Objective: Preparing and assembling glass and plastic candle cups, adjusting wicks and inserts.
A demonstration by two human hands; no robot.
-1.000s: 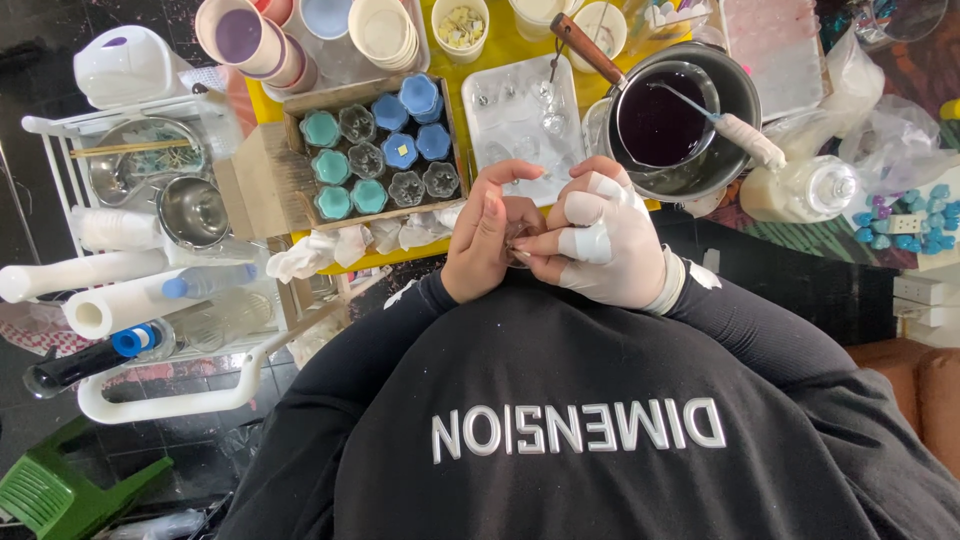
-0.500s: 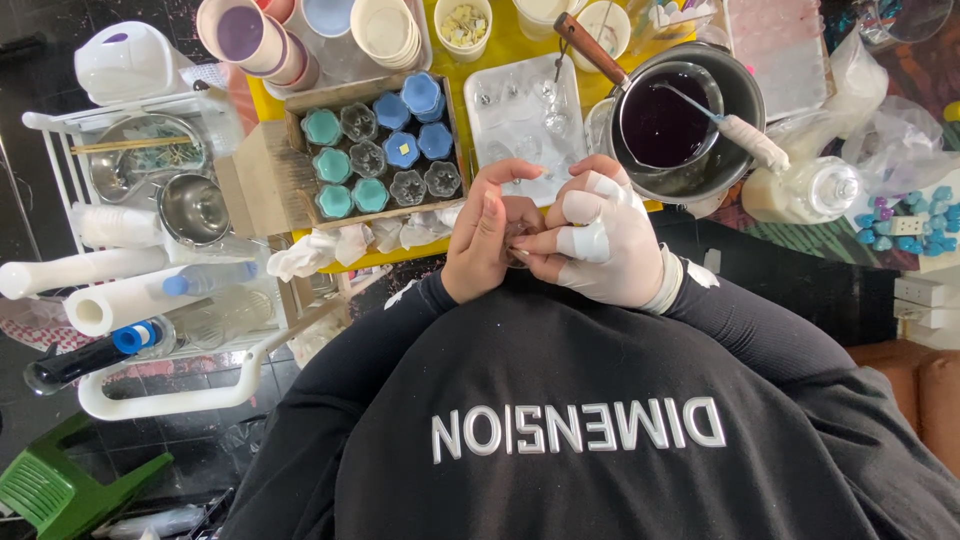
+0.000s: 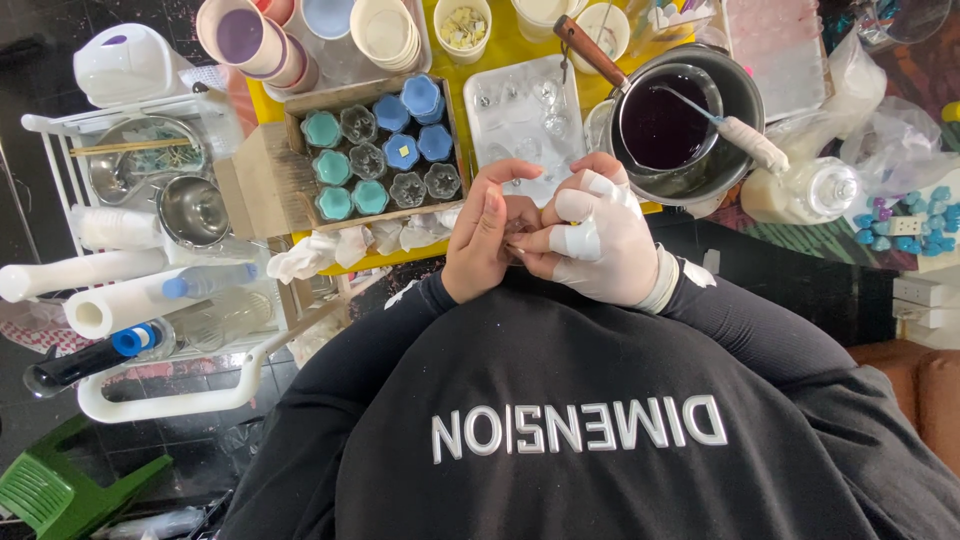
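Two hands meet close in front of the person's chest, above the near edge of a yellow table (image 3: pixel 505 45). The left hand (image 3: pixel 488 240) is bare, its fingers curled inward and its thumb arched over the top. The right hand (image 3: pixel 605 240) wears a white glove with strips of white tape around the fingers. The fingertips of both press together around a small clear thing (image 3: pixel 520 228) (too small and too covered to tell what kind), so it sits pinched between the two hands, just short of the table's edge.

Just beyond the hands lies a white tray (image 3: pixel 520 110) carrying several small clear glass cups. To its left, a cardboard box (image 3: pixel 375 150) holds flower-shaped cups in rows, some filled with teal or blue, some clear. To the tray's right stands a metal pot (image 3: pixel 735 110) with a smaller dipper of dark purple liquid (image 3: pixel 665 125) inside it, a wooden handle angling up from the rim and a thin white-handled tool resting across. Stacked paper cups (image 3: pixel 250 35) stand at the far left of the table. Crumpled white tissue (image 3: pixel 310 255) lies along the near edge. A white wire rack (image 3: pixel 150 290) at the left holds paper rolls and steel bowls.
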